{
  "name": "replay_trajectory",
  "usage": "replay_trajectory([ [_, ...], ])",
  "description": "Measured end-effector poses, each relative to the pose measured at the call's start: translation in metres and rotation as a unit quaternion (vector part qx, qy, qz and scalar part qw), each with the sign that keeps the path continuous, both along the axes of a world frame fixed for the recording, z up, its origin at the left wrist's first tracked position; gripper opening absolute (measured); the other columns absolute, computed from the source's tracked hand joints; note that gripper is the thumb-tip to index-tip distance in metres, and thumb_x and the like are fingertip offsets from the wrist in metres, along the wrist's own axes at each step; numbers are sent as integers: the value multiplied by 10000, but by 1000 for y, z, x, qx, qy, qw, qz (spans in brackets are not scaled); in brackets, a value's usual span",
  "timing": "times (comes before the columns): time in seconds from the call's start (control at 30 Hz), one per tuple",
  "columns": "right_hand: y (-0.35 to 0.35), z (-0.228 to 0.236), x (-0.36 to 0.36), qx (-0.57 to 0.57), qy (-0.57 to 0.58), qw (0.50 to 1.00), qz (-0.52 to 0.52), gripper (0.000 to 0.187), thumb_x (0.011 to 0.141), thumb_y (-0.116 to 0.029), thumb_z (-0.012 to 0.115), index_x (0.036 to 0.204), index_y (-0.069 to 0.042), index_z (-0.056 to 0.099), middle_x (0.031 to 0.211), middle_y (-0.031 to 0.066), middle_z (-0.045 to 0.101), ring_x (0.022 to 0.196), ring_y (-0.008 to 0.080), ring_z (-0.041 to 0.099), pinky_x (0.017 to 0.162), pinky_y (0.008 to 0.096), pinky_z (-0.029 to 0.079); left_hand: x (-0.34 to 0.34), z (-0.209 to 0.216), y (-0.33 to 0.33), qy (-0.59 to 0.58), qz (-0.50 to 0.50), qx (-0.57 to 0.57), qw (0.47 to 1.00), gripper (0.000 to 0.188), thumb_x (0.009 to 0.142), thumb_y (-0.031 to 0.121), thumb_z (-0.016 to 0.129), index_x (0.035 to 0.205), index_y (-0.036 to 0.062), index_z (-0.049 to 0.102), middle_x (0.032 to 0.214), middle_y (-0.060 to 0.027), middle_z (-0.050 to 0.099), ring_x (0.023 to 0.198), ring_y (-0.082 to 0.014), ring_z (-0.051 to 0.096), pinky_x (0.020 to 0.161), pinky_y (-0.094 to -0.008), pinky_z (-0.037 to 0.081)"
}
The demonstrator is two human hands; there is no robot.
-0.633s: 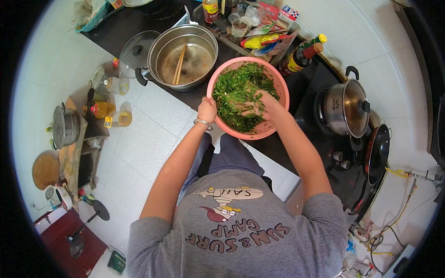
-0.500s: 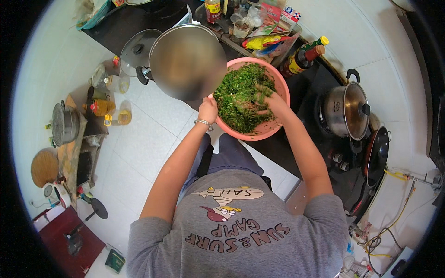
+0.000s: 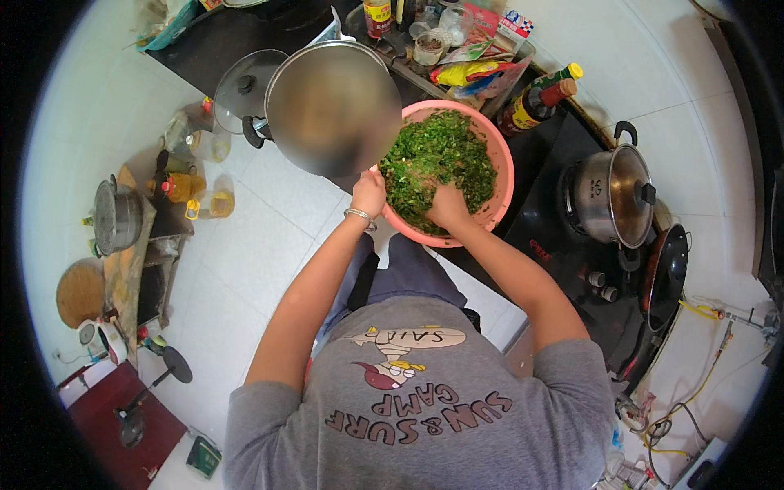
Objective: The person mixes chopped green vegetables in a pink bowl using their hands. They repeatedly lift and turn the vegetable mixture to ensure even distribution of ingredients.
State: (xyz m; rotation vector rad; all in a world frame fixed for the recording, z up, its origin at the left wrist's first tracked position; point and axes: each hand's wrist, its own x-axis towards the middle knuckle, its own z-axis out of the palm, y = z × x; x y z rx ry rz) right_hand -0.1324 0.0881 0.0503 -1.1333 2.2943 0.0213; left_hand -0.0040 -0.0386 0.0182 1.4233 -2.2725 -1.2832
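Observation:
A pink basin holds a heap of finely chopped greens. My left hand, with a bangle at the wrist, is closed on the basin's left rim. Into the near side of the greens reaches my right hand; its fingers are buried and partly smeared, so I cannot see whether they are curled round any of the greens. Left of the basin, almost touching it, stands a large metal pot whose inside is blurred.
A glass lid lies beside the pot. Behind the basin are a tray of seasonings and sauce bottles. A lidded steel pot sits on the stove to the right, with a dark pan past it. Oil bottles stand at left.
My right hand has moved from the right part of the greens toward the near middle, and its fingers have sunk out of sight. My left hand stays on the rim.

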Motion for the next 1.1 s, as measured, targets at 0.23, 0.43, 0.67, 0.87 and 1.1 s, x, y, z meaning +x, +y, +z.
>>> replay_trajectory([
  [0.23, -1, 9, -77, -61, -62, 988, -131, 534, 710, 40, 502, 1238, 20, 429, 901, 226, 602, 636, 272, 589, 554, 368, 468, -1, -2, -3, 17, -27, -16, 999, 343, 867, 220, 381, 986, -98, 430, 771, -324, 562, 757, -457, 554, 713, -508, 436],
  [0.43, -8, 47, -61, -93, -118, 959, -242, 477, 763, -60, 538, 1227, 14, 450, 937, 197, 611, 708, 256, 598, 625, 361, 458, -1, -1, -3, 16, -14, -1, 1000, 347, 869, 222, 373, 998, -95, 431, 777, -327, 561, 761, -460, 552, 714, -511, 434],
  [0.67, 27, 51, -53, -22, -193, 980, -44, 539, 723, -432, 637, 1024, 14, 602, 862, 187, 620, 776, 297, 596, 709, 374, 454, -1, -3, -3, 23, -8, 1, 1000, 331, 877, 236, 373, 957, -77, 447, 796, -325, 559, 774, -460, 550, 715, -509, 430],
  [0.87, 37, 45, -53, 100, -68, 991, -54, 546, 771, -507, 564, 894, 19, 651, 825, 209, 623, 792, 345, 599, 704, 390, 473, -1, -2, -2, 24, -2, -4, 1000, 337, 886, 260, 375, 895, -63, 472, 786, -319, 560, 767, -461, 550, 694, -506, 435],
  [1.1, 28, -5, -38, 137, -20, 989, 51, 556, 664, -472, 678, 877, 40, 636, 842, 190, 629, 783, 306, 615, 695, 400, 493, -3, -2, -1, 11, -1, -6, 1000, 331, 879, 247, 385, 884, -74, 466, 754, -319, 564, 753, -459, 558, 705, -506, 441],
])
